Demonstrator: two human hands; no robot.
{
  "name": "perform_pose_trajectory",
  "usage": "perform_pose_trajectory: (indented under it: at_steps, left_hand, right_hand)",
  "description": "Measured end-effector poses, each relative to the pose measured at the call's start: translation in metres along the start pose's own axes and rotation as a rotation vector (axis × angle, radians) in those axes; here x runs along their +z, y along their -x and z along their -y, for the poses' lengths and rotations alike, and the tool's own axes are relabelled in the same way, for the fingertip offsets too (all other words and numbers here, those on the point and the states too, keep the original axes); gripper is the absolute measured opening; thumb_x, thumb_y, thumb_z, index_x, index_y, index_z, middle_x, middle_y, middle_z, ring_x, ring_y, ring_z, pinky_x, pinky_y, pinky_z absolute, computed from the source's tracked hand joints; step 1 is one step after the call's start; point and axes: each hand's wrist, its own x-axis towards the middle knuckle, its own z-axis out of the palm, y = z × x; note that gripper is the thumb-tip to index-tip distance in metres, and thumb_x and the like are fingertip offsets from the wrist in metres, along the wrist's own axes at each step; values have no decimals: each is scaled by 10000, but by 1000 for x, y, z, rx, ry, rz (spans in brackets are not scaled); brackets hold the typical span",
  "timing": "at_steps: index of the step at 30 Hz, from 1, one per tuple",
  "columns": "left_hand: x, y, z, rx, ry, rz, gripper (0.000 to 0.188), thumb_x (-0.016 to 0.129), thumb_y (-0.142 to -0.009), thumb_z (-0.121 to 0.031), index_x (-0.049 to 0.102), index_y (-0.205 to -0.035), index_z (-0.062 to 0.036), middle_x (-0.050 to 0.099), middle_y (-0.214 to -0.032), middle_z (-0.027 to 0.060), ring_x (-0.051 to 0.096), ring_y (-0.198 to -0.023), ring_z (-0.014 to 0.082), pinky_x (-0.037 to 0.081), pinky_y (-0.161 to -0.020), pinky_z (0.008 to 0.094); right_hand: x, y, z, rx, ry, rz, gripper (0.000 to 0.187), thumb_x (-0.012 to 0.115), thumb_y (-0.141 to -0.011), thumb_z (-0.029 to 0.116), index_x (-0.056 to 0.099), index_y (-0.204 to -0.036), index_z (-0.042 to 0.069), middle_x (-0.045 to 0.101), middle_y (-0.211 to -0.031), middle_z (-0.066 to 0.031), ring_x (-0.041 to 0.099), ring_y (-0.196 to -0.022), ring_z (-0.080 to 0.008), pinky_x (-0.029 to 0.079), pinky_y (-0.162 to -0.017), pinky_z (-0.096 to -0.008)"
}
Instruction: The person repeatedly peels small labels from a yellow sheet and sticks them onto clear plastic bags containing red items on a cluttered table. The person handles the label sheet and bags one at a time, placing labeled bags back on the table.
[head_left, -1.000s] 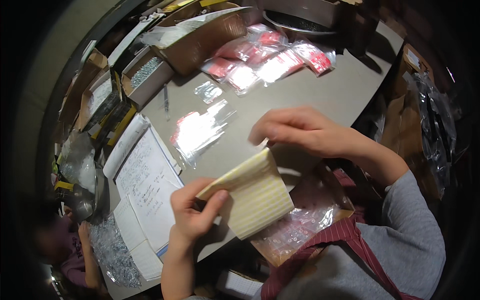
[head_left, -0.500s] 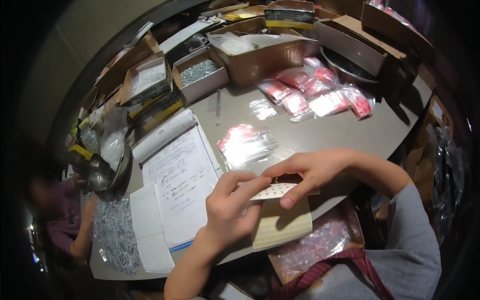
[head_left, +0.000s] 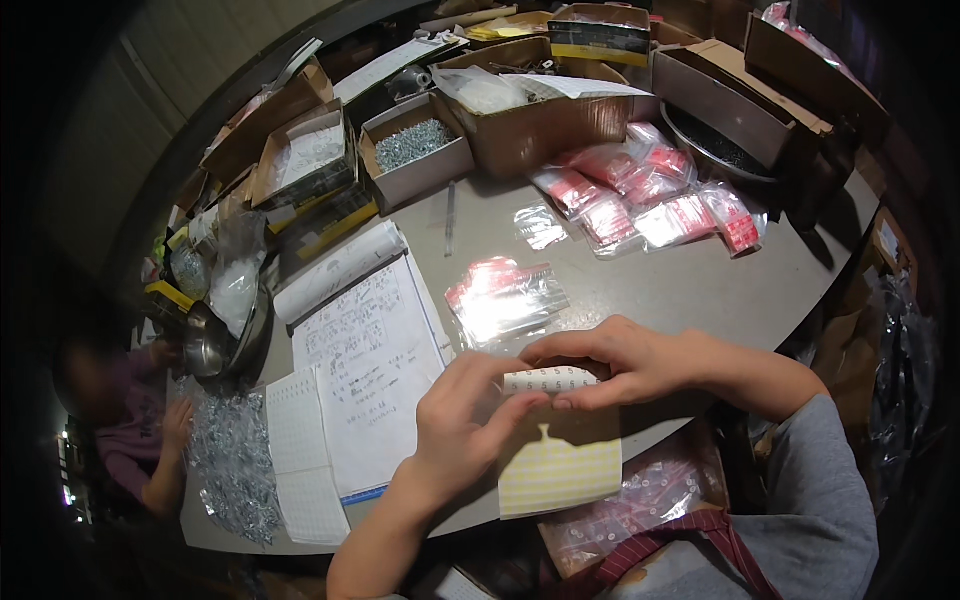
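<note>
**Both thumbs press a yellow-and-white sheet (head_left: 560,475) above the near edge of a tabletop (head_left: 680,285)**

A person in a gray sleeve (head_left: 830,480) and a striped red apron (head_left: 690,525) works with both hands on the sheet, which is folded over at its top so that a white strip printed with dark marks shows between them. The left hand (head_left: 465,415) has its fingers closed on the sheet's upper left, while the right hand (head_left: 630,367) arches over the top, fingers curled behind and thumb in front. The two thumb tips sit close together on the fold.

Below the sheet, in front of the person, lie clear bags (head_left: 645,500) with small pale marks. Beyond the hands is a shiny pile of small plastic packets (head_left: 505,305); farther back lie larger packets (head_left: 650,190) in red and clear plastic. An open notebook (head_left: 365,375) covered in handwriting lies to the left, beside a heap of bagged silvery parts (head_left: 235,465). A box (head_left: 432,178) of small metal pieces stands toward the back. At far left, a co-worker's hand (head_left: 177,425) rests by the heap.
</note>
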Motion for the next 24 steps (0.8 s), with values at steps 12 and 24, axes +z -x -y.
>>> perform_pose_trajectory:
  at_steps: [12, 24]
  left_hand:
    - [1, 7, 5, -252, 236, -78, 135, 752, -895, -76, 718, -998, 4, 659, -825, 56, 598, -750, 119, 478, -685, 267]
    - [1, 5, -5, -515, 418, -23, 202, 694, -958, -78, 712, -1136, 15, 712, -850, 7, 618, -804, 62, 502, -714, 234]
  right_hand:
    - [0, 1, 1, 201, -225, -107, 343, 694, -975, 246, 699, -1221, 6, 726, -965, -86, 641, -904, -113, 511, -801, -296]
    - [-1, 1, 5, 292, -266, -166, 325, 760, -947, 248, 734, -1140, -12, 728, -961, -20, 624, -918, -84, 494, -847, -258]
